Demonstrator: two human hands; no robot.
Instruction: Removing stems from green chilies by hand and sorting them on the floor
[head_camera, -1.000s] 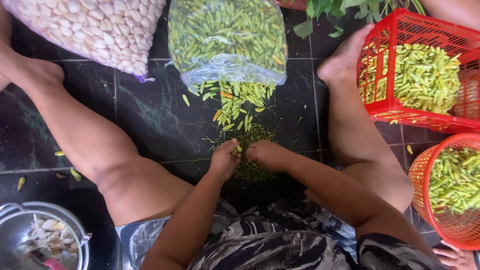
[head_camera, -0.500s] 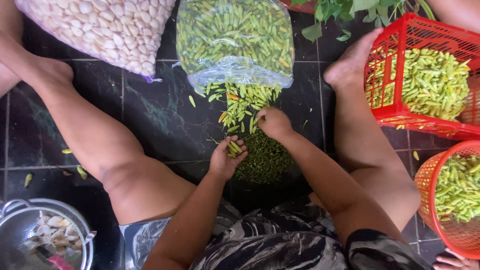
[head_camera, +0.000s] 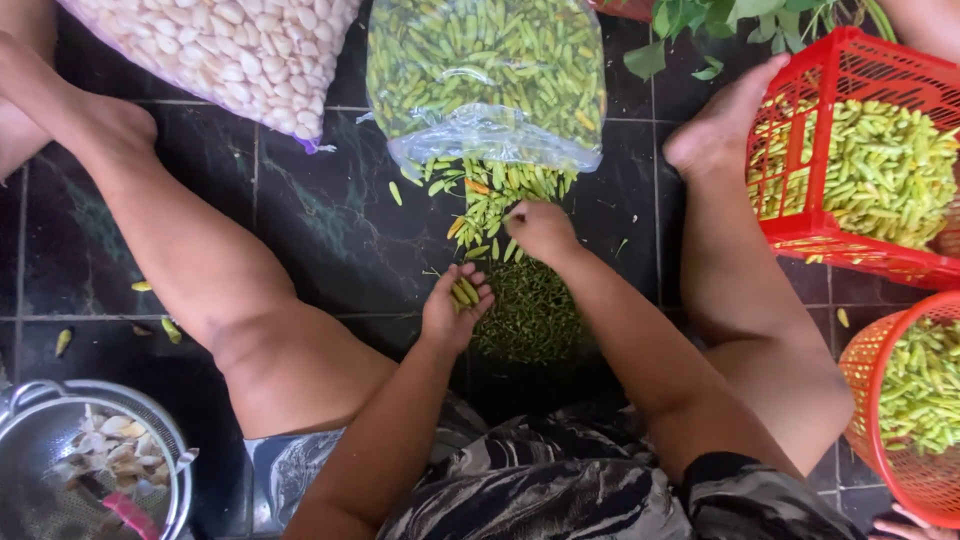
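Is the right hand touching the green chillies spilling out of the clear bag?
Touching. The head view shows the right hand resting on the spilled chillies, fingers in the pile.

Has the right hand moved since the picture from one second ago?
Yes. The right hand has moved away from the left hand, off the dark heap of stems, up to the spilled chillies at the mouth of the plastic bag.
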